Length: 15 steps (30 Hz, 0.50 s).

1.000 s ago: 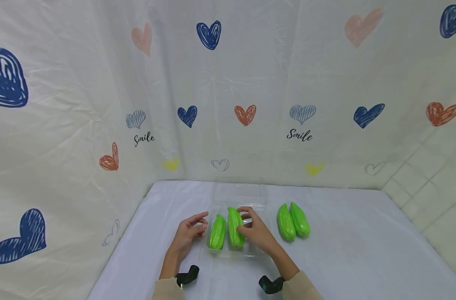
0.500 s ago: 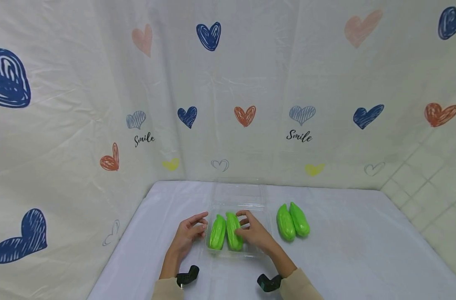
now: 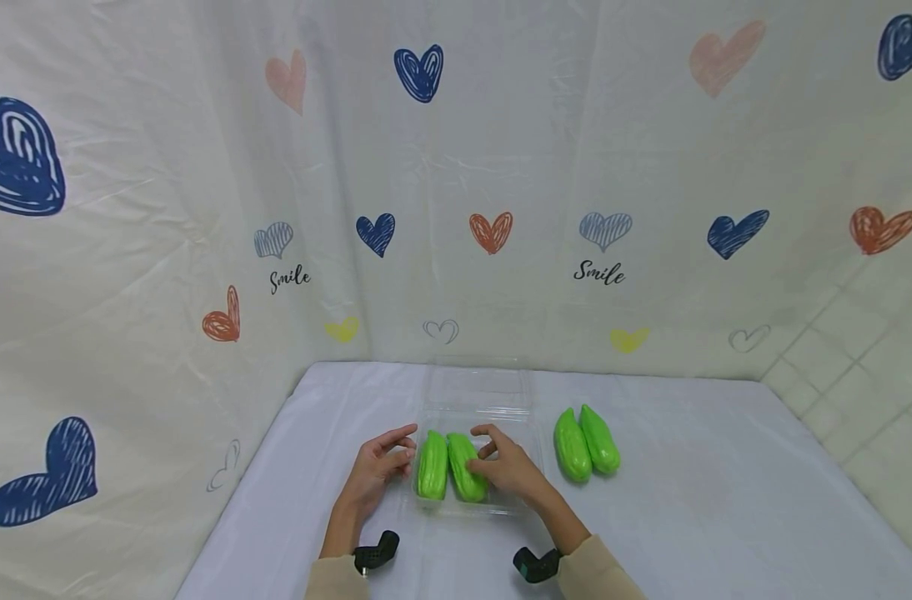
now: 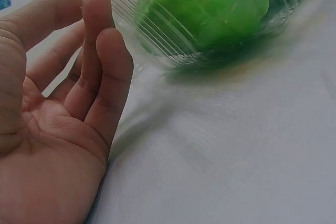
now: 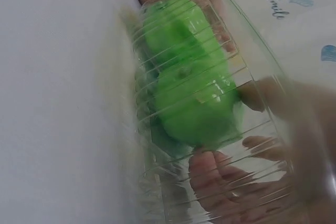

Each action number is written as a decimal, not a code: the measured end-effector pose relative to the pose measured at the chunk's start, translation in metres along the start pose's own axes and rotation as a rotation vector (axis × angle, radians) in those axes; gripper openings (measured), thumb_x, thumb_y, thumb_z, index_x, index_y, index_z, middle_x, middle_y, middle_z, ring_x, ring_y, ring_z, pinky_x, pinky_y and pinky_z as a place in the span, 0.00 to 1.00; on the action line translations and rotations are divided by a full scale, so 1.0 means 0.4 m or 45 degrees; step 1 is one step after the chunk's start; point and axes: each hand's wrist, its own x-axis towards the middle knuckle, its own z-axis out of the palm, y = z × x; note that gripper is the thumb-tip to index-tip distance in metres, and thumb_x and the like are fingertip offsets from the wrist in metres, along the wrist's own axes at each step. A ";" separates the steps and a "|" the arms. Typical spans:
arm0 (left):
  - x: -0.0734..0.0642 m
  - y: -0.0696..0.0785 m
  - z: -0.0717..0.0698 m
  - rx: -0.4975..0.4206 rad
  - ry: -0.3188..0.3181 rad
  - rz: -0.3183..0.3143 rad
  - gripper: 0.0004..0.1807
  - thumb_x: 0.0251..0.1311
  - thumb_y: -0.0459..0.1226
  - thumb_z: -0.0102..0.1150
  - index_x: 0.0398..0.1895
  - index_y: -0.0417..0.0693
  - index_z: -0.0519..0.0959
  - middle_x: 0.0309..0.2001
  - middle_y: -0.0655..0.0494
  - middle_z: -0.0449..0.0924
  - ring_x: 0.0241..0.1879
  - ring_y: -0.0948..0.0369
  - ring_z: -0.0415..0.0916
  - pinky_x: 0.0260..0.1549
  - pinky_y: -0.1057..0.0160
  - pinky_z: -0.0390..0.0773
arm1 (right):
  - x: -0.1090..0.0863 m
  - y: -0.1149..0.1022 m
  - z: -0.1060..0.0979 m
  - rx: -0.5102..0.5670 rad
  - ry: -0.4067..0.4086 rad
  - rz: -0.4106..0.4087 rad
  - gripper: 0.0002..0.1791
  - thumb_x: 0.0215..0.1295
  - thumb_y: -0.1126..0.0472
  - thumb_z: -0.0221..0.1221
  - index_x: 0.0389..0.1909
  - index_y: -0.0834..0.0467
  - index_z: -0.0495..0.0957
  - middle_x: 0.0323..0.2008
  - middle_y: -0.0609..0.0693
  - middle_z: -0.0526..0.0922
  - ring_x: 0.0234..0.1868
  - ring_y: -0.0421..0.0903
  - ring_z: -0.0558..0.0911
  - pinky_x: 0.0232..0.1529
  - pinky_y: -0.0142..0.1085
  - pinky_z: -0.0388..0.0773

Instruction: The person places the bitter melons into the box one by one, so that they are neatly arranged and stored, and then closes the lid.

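Note:
Two bright green, ridged, gourd-like vegetables lie side by side in a clear plastic clamshell box [image 3: 512, 507]. My right hand [image 3: 512, 467] reaches over the box; its thumb touches the right-hand green gourd [image 3: 465, 471], while the index finger stands away from its top. In the right wrist view, fingertips [image 5: 202, 169] show through the ridged wall, right at the gourd's near end. The left-hand green gourd [image 3: 432, 467] is close to the left wall. There, my left hand [image 3: 381, 467] keeps its relaxed, bent fingers against the box's outside edge, as the left wrist view shows.
Two more green gourds [image 3: 573, 446] lie together on the white tablecloth [image 3: 689, 483], right of the box. The box's clear lid [image 3: 478, 387] is folded back, away from me. A heart-printed curtain [image 3: 531, 167] hangs behind the table.
The right-hand gourd has moved down and left beside the other, followed by my right hand. The left-hand gourd has tipped slightly to the left. My left hand has stayed in place.

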 end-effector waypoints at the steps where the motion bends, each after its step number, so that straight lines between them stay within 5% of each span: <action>1: 0.000 0.000 0.000 0.001 0.000 0.000 0.33 0.62 0.31 0.67 0.71 0.36 0.71 0.43 0.57 0.79 0.27 0.66 0.77 0.31 0.69 0.80 | -0.001 -0.002 0.000 0.004 -0.006 0.003 0.34 0.66 0.55 0.67 0.71 0.57 0.67 0.49 0.59 0.80 0.37 0.48 0.82 0.36 0.41 0.81; 15: 0.003 -0.003 0.000 0.007 0.014 -0.005 0.32 0.62 0.31 0.67 0.70 0.37 0.72 0.43 0.55 0.78 0.27 0.65 0.77 0.31 0.68 0.81 | -0.003 0.003 0.000 0.052 -0.065 -0.031 0.32 0.67 0.54 0.67 0.70 0.56 0.70 0.45 0.60 0.80 0.29 0.48 0.87 0.38 0.43 0.85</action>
